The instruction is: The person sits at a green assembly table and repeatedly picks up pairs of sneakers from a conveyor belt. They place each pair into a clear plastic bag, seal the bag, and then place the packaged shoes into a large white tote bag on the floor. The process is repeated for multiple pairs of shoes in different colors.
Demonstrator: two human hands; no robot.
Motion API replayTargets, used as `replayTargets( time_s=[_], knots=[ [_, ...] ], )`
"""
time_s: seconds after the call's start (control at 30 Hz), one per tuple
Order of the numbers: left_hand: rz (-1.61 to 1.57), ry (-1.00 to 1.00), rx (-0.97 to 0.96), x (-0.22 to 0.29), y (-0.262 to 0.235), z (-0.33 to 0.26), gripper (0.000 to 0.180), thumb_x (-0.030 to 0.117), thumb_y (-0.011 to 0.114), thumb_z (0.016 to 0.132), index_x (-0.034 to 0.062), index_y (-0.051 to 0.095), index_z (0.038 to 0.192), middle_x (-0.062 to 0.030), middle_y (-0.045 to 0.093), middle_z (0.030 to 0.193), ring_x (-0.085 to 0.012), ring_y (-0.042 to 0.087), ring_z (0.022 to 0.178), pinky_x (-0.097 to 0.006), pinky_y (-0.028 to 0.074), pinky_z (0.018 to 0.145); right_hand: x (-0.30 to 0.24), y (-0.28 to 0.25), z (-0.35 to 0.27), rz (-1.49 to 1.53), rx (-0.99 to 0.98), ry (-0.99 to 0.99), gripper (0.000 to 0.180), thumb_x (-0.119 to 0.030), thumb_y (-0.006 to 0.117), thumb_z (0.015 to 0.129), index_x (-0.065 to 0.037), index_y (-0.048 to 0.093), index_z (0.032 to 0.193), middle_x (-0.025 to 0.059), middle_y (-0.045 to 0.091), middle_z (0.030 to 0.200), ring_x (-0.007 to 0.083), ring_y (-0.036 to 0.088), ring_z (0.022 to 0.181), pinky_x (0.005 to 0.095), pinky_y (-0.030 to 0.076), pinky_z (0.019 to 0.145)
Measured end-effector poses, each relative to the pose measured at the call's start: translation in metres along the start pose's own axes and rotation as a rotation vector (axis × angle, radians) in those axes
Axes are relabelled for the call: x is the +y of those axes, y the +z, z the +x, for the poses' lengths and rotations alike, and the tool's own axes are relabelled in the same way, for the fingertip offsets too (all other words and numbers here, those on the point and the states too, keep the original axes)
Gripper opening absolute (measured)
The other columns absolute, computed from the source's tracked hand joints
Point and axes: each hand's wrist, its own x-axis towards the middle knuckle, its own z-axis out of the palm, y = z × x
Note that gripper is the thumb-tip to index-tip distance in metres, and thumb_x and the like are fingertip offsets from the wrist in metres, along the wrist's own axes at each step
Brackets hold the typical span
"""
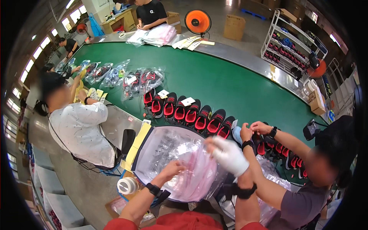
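Observation:
Over a tub (143, 153) of clear and pinkish plastic bags (195, 168), my bare left hand (171, 171) has its fingers drawn together by the bags. Whether a bag's film is pinched in them is too fine to tell. My right hand (228, 155), in a white glove, is lifted above the tub's right side. Motion smears its fingers, so its grip is unclear. Just beyond the tub stands a row of black shoes (191, 113) with red linings, small white tags (188, 101) lying on some.
Bagged shoes (143, 80) lie farther left on the green table (214, 73). A co-worker in a white shirt (78, 128) sits at left; another's hands (255, 130) work close to my right hand. A white roll (127, 185) stands beside the tub. An orange fan (197, 22) stands beyond the table.

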Motion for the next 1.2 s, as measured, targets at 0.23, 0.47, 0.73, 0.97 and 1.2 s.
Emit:
replayTargets(
  time_s=[0.23, 0.47, 0.73, 0.97, 1.2],
  knots=[
    [-0.201, -0.002, 0.164, 0.003, 0.008, -0.011, 0.019, 0.01, 0.06, 0.082, 0.0003, 0.061, 0.098, -0.0041, 0.062, 0.086, -0.012, 0.056, 0.072, -0.026, 0.046, 0.064, 0.056, 0.106, -0.034, -0.149, 0.037, 0.288, 0.035, -0.027, 0.064, 0.082, -0.002, 0.057, 0.107, 0.0167, 0.063, 0.077, 0.0288, 0.064, 0.075, 0.038, 0.049, 0.069],
    [-0.087, 0.225, 0.216, 0.006, 0.076, -0.021, 0.03, 0.025, 0.066, 0.085, -0.0006, 0.062, 0.099, -0.0056, 0.062, 0.083, -0.013, 0.058, 0.069, -0.028, 0.047, 0.061, 0.114, 0.136, -0.051, -0.255, 0.085, 0.143, 0.023, -0.02, 0.062, 0.083, -0.002, 0.059, 0.097, 0.0153, 0.064, 0.078, 0.0261, 0.064, 0.075, 0.036, 0.049, 0.067],
    [0.01, 0.163, 0.481, 0.022, 0.041, -0.036, 0.023, 0.01, 0.051, 0.082, -0.0024, 0.064, 0.097, -0.0045, 0.062, 0.08, -0.012, 0.055, 0.069, -0.029, 0.043, 0.059, 0.083, 0.064, -0.083, 0.302, 0.148, 0.185, 0.021, -0.012, 0.054, 0.09, 0.0, 0.057, 0.107, 0.0062, 0.063, 0.079, 0.0096, 0.06, 0.068, 0.0242, 0.049, 0.059],
    [-0.185, 0.491, 0.67, 0.07, 0.061, -0.077, 0.023, 0.008, 0.043, 0.084, 0.0001, 0.063, 0.093, -0.0024, 0.059, 0.08, -0.0102, 0.053, 0.071, -0.027, 0.042, 0.062, 0.06, 0.085, -0.049, 0.294, -0.069, 0.093, 0.034, -0.025, 0.062, 0.088, 0.0, 0.051, 0.109, 0.0048, 0.058, 0.074, 0.0112, 0.058, 0.065, 0.0245, 0.048, 0.058],
    [-0.251, 0.646, 0.697, 0.092, 0.061, -0.085, 0.042, 0.032, 0.058, 0.093, 0.0027, 0.052, 0.122, -0.0038, 0.06, 0.105, -0.0112, 0.058, 0.092, -0.025, 0.047, 0.079, 0.045, 0.085, -0.037, 0.22, 0.236, -0.276, 0.017, -0.02, 0.06, 0.088, -0.004, 0.058, 0.089, 0.008, 0.058, 0.069, 0.0126, 0.056, 0.06, 0.0298, 0.046, 0.056]
  ],
)
